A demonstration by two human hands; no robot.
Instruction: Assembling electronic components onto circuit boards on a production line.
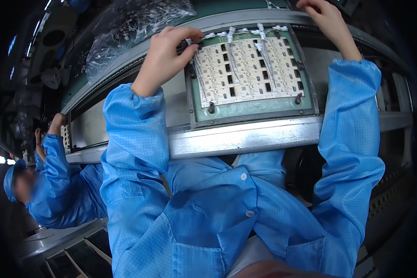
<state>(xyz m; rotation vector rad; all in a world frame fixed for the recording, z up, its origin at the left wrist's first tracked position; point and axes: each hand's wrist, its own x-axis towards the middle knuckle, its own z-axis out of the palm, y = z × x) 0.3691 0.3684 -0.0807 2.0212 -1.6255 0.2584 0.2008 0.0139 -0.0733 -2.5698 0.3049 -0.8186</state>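
Observation:
A white panel of circuit boards [245, 69] with rows of black components lies in a green-based fixture [264, 109] with a dark frame. Short white-grey cables with white plugs stand on it; one is a middle cable [231, 55], another a right-hand cable [266, 55]. At the panel's far left corner, my left hand [167, 53] has thumb and index finger closed about the upper end of the left cable [199, 76]; the fingers partly hide its plug. My right hand [329, 21] is beyond the far right corner, fingers curled together at the picture's edge; what they hold is hidden.
A metal rail [245, 136] runs along the near side of the fixture. Clear plastic bags [134, 32] holding many cables lie at the far left. On the left, another person [60, 185] in blue workwear works at the same line. Dark clamps [211, 107] stand around the panel.

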